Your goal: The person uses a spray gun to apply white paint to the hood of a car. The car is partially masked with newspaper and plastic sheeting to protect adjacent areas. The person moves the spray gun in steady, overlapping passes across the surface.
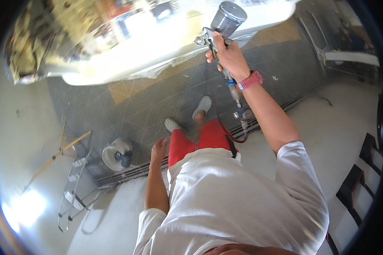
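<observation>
My right hand (pixel 230 57) is wrapped round the handle of a spray gun (pixel 207 39) with a grey metal cup (pixel 229 18) on top. A blue-ringed fitting and a regulator (pixel 244 114) hang below its handle, joined to a dark red hose (pixel 222 123). The gun is held close to a long, white, curved panel (pixel 157 53), apart from its near edge as far as I can see. Bright glare washes out part of the panel. Beside my red shorts hangs my left hand (pixel 159 149), its fingers loosely apart and nothing visible in it.
Printed masking paper (pixel 102 25) covers the panel's far side. On the left are a white bucket (pixel 116 155), a metal stepladder (pixel 74 187), an orange stand (pixel 57 155) and a glaring lamp (pixel 30 206). Black parts (pixel 351 187) lie at right. Grating (pixel 144 166) crosses the floor.
</observation>
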Action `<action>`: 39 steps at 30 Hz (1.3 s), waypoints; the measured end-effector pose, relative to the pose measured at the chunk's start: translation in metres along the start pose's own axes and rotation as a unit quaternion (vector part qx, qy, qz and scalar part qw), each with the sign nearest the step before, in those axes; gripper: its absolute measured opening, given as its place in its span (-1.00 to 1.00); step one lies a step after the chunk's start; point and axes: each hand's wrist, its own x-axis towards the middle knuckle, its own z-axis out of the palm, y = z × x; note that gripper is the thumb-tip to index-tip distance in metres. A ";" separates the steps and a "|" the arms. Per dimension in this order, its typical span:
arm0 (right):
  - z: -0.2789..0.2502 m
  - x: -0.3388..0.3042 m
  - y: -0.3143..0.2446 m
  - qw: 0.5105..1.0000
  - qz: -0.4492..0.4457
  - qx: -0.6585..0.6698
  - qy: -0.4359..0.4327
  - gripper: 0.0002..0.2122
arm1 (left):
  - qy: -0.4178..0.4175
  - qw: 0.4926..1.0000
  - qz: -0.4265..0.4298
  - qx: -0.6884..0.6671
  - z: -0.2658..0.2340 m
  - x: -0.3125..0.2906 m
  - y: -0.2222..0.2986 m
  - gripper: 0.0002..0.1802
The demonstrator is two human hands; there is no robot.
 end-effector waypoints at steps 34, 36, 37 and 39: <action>-0.131 -0.003 0.028 0.984 -0.027 -0.130 0.118 -0.47 | 0.058 0.988 -0.108 -0.091 0.051 -0.025 -0.064 -0.42; -0.189 0.008 0.031 0.978 -0.032 -0.147 0.141 -0.47 | 0.048 0.991 -0.096 -0.078 0.063 -0.027 -0.020 -0.43; -0.219 0.016 0.035 0.976 -0.034 -0.156 0.150 -0.46 | 0.037 0.993 -0.089 -0.070 0.068 -0.030 0.006 -0.45; -0.271 0.031 0.039 0.971 -0.046 -0.173 0.161 -0.46 | 0.037 0.996 -0.073 -0.047 0.094 -0.030 0.032 -0.46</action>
